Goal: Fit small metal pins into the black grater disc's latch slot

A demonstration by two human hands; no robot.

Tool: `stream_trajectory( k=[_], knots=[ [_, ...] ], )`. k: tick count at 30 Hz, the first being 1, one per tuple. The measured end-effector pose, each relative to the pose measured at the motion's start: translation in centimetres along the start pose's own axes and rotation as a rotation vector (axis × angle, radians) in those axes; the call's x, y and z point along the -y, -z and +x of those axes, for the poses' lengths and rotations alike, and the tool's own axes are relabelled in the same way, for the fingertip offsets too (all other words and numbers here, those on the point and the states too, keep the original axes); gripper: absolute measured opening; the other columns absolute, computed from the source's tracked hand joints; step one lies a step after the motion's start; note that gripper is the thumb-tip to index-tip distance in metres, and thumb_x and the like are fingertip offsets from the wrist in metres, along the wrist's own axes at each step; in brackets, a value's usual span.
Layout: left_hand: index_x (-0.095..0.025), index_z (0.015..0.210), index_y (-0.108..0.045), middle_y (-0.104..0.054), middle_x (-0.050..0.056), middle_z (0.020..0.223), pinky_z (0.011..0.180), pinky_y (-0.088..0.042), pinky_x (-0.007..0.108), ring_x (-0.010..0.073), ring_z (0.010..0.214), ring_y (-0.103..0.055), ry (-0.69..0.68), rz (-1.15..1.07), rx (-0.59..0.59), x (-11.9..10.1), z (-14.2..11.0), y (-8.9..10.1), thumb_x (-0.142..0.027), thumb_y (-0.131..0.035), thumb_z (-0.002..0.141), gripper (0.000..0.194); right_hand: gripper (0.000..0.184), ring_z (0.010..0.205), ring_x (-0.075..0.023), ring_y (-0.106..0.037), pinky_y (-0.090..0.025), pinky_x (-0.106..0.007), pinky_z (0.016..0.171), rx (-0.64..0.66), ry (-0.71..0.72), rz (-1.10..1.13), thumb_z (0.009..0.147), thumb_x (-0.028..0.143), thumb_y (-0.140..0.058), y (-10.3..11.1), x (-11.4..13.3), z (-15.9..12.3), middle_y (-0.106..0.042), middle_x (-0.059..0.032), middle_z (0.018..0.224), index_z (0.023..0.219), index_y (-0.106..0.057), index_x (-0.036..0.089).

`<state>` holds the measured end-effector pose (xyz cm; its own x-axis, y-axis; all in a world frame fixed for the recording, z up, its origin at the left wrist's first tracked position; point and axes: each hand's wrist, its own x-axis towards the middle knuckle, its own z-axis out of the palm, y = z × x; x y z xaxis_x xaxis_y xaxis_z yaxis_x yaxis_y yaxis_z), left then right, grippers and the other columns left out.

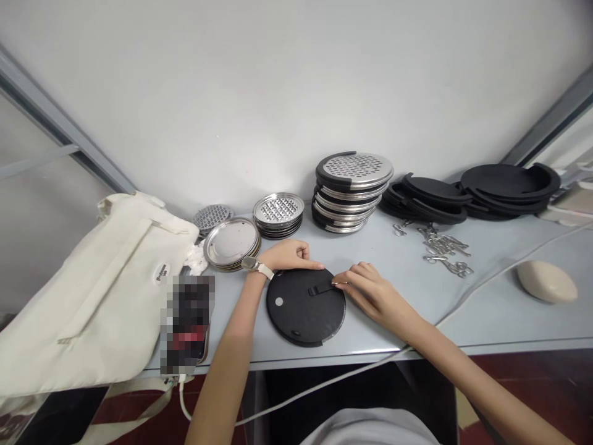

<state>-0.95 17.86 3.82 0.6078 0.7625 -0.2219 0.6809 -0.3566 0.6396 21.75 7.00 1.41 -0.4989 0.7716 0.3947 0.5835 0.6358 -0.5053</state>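
A round black holder (301,315) lies on the table with its flat side up, showing a slot, a pale round dot and a small hole. My left hand (290,254) rests at its far edge, fingers curled and thumb along the rim, bracing it. Over the slot's right end, my right hand (368,289) pinches a small shiny metal piece (340,283), mostly covered by the fingers. Several metal hooks (447,250) lie loose further right. Behind the holder stands a stack of round graters (359,170) in black holders.
More black holders (504,182) are piled at the back right. Metal discs (231,241) and small graters (278,210) are stacked at left. A cream bag (106,296), a phone (188,324), a white cable (324,386) and a beige oval object (546,281) lie around.
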Motion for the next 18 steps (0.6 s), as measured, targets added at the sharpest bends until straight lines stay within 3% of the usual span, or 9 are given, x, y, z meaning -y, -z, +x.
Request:
stream_trajectory(
  k=[5, 11, 14, 18],
  knots=[
    [-0.018, 0.071, -0.059, -0.053, -0.003, 0.065, 0.051, -0.028, 0.024, 0.0115, 0.06, -0.044, -0.003, -0.002, -0.006, 0.08, 0.04, -0.08, -0.071, -0.068, 0.065, 0.054, 0.025, 0.084, -0.0218, -0.058, -0.05, -0.035, 0.075, -0.011, -0.014, 0.069, 0.098, 0.016, -0.037, -0.15, -0.27, -0.18, -0.06, -0.0082, 0.089, 0.112, -0.057, 0.022],
    [-0.018, 0.07, -0.058, -0.052, -0.002, 0.062, 0.05, -0.028, 0.024, 0.0115, 0.058, -0.043, 0.0, -0.005, -0.009, -0.15, -0.09, -0.05, -0.072, -0.068, 0.065, 0.054, 0.036, 0.089, -0.0217, -0.064, -0.053, -0.037, 0.075, -0.048, -0.131, 0.104, 0.097, 0.013, -0.03, -0.85, -0.66, -0.37, -0.062, -0.012, 0.104, 0.13, -0.039, 0.021],
    [-0.019, 0.068, -0.058, -0.05, -0.003, 0.06, 0.05, -0.027, 0.024, 0.0113, 0.057, -0.043, 0.003, -0.005, -0.015, -0.16, -0.07, -0.06, -0.072, -0.067, 0.064, 0.054, 0.028, 0.088, -0.0222, -0.063, -0.053, -0.037, 0.074, -0.054, -0.147, 0.115, 0.099, 0.017, -0.031, -0.82, -0.49, -0.23, -0.063, -0.0117, 0.102, 0.124, -0.042, 0.021],
    [-0.019, 0.069, -0.059, -0.051, -0.003, 0.062, 0.051, -0.028, 0.024, 0.0113, 0.057, -0.044, -0.001, -0.008, -0.009, 0.02, 0.05, -0.09, -0.071, -0.069, 0.063, 0.053, 0.021, 0.085, -0.0227, -0.055, -0.049, -0.038, 0.075, -0.035, -0.066, 0.078, 0.099, 0.015, -0.031, -0.44, -0.21, -0.06, -0.061, -0.008, 0.088, 0.1, -0.051, 0.023]
  ],
)
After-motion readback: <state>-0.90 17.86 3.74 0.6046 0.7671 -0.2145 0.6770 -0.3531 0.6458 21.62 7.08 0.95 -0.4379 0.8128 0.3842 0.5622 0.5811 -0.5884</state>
